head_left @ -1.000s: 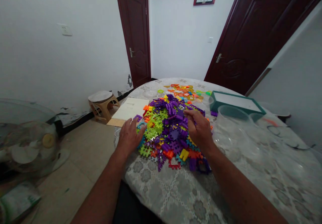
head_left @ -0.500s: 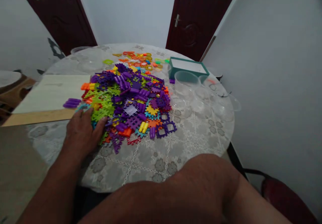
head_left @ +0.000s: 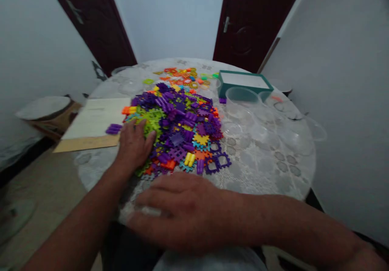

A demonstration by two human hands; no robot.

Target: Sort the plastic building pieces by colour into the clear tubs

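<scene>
My left hand rests with spread fingers against the left side of a heap of plastic building pieces. Its fingertips touch lime-green toothed plates. Just beyond those fingers, a purple ribbed piece lies on the edge of a pale board. My right hand hovers in the foreground over the near table edge, back up and pointing left. Its fingertips are blurred, the thumb stands apart, and I see nothing held. Nearest to it are the heap's front pieces, among them yellow tubes and dark purple square frames.
Clear plastic tubs and cups stand on the right of the round, lace-covered table. A green-rimmed box sits behind them. Orange and yellow pieces lie at the far side. A stool stands left of the table.
My right hand has come into view at the front; earlier only that arm showed along the bottom. My left hand stays at the heap's left side. The view has shifted left.
</scene>
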